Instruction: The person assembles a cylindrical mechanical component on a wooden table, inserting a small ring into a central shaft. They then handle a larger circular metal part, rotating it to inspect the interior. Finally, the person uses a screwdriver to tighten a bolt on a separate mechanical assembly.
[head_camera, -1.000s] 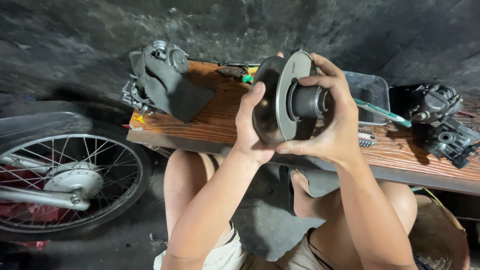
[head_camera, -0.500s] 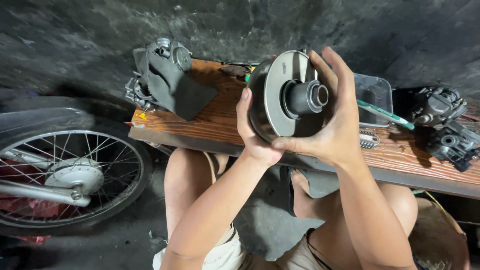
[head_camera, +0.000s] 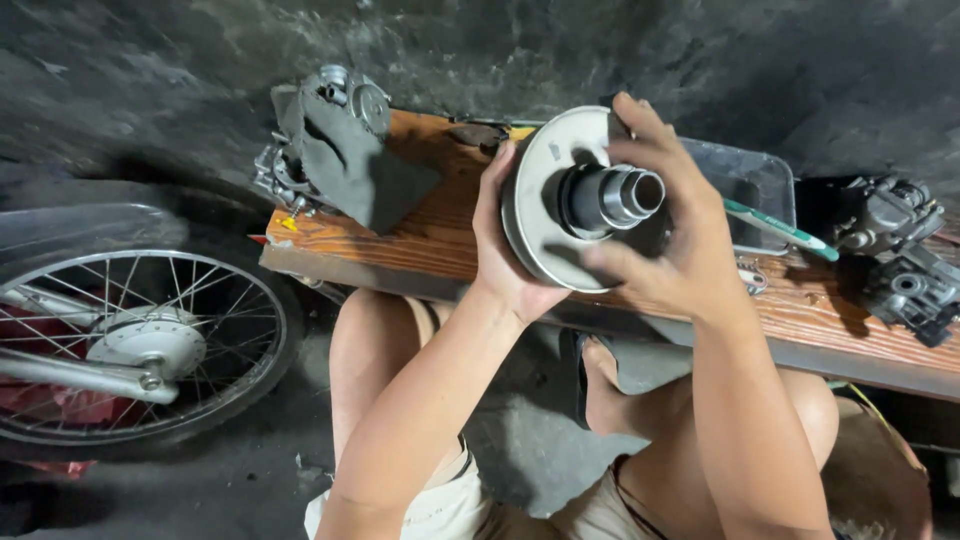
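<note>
Grey round metal pulley disc with a dark central hub sits clamped between my hands above my knees: left hand cupping its rim, right hand wrapped across its face. Beyond lies the long reddish wooden plank, holding a grey metal engine part under a dark cloth.

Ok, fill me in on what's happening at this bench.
A person sits low behind a wooden plank and holds a round metal disc with a short tube sticking out of its middle, up in both bare hands. The left hand grips the disc's rim; the right hand wraps around the far side. On the plank lie a dark cloth over an engine part, a clear tray and more engine parts. A spoked wheel stands to the left.
</note>
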